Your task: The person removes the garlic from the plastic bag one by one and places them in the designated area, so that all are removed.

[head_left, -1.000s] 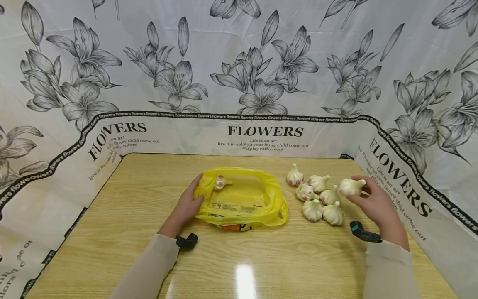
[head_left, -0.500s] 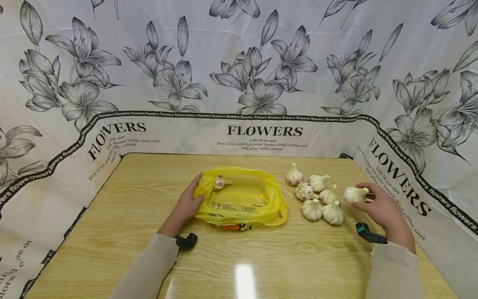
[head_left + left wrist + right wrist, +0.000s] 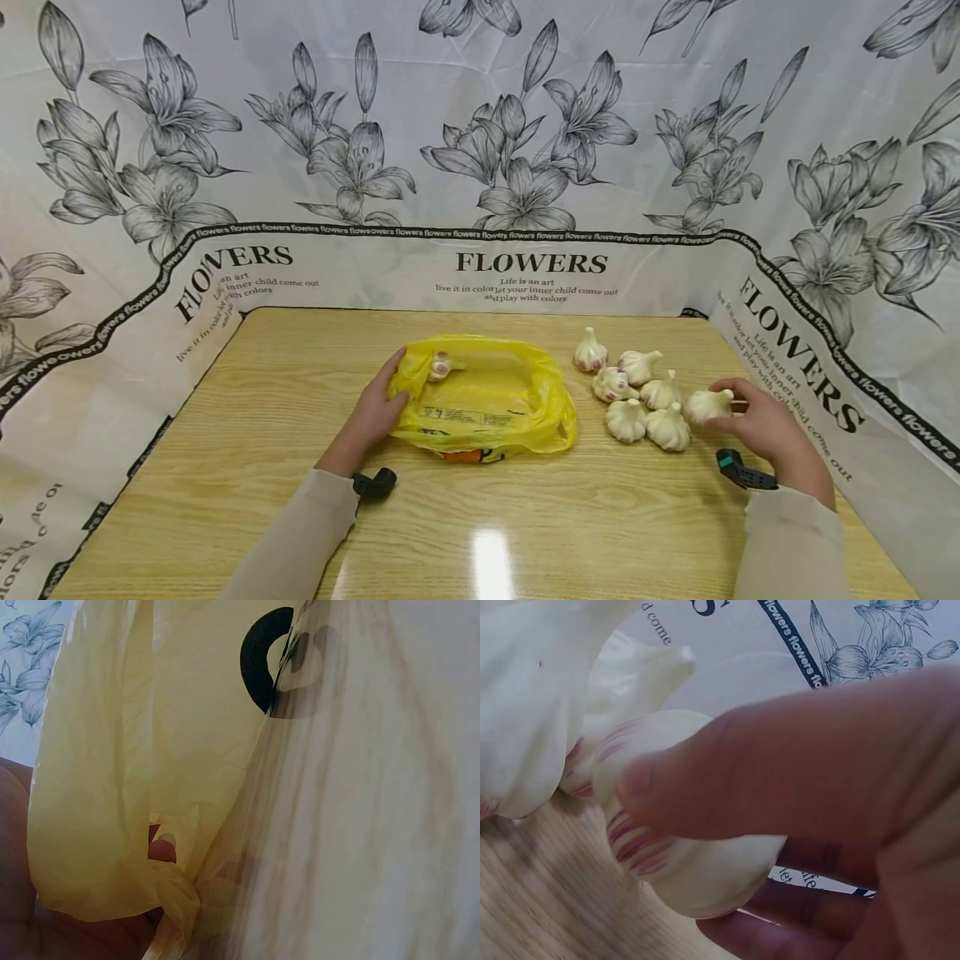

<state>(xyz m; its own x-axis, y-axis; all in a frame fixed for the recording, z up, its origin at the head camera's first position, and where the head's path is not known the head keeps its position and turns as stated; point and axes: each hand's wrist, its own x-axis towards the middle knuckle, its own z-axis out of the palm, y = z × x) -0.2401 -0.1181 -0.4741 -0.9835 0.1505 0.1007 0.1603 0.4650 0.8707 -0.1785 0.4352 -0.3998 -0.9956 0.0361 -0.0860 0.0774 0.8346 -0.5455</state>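
Note:
My left hand (image 3: 381,408) grips the left edge of a yellow plastic bag (image 3: 480,437), which lies with its mouth spread open. One garlic bulb (image 3: 441,367) is inside, at the bag's left. In the left wrist view, a fingertip (image 3: 162,850) shows through folds of the plastic; much of that hand is hidden. On the right, my right hand (image 3: 772,425) holds another garlic bulb (image 3: 705,407) between thumb and fingers, low at the table beside a cluster of loose bulbs. Pink streaks mark the held bulb (image 3: 697,877) in the right wrist view.
Several garlic bulbs (image 3: 627,421) lie grouped between the bag and my right hand, one (image 3: 591,352) at the back. A wooden table (image 3: 420,533) carries everything. Flower-printed cloth (image 3: 532,283) borders it at the back and sides.
My right hand has moved slightly right, then lowered the garlic bulb to table level by the cluster. The left hand and the bag stay put.

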